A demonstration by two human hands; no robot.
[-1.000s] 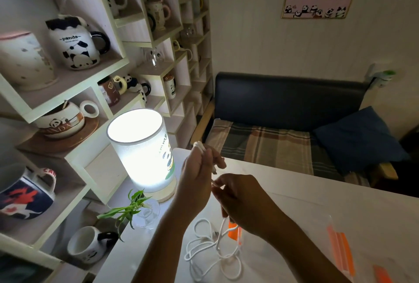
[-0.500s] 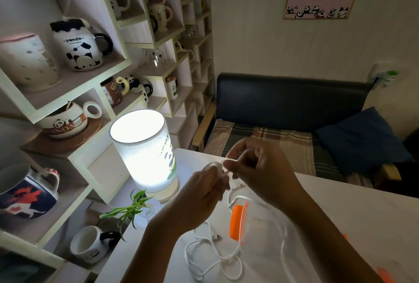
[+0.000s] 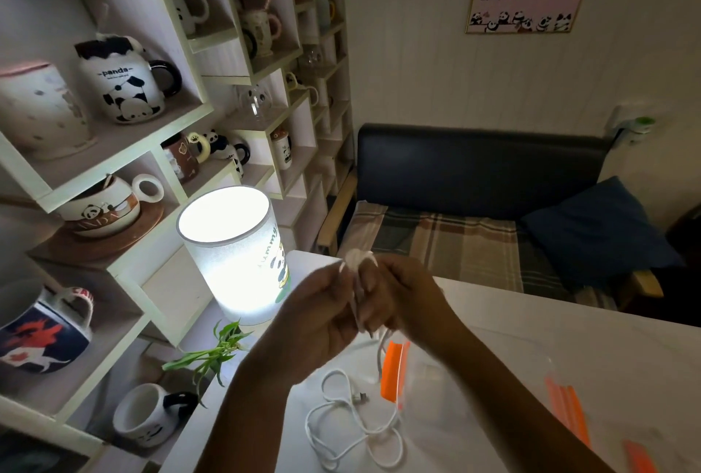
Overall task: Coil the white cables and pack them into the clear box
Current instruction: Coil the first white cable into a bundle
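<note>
Both hands up by lamp (image 3: 237, 256): left hand (image 3: 322, 315) and right hand (image 3: 398, 294) gripping white cable (image 3: 356, 264), rest trailing on counter (image 3: 531, 359).

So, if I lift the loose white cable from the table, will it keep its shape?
Probably not. The white cable lies in slack, uneven loops, so it looks floppy and light. The strand hanging from the hands sags too. Its plug may swing.

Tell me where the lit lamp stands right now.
In the head view the lit lamp stands on the table's far left corner, beside the mug shelves, with the small green plant just in front of it.
</note>
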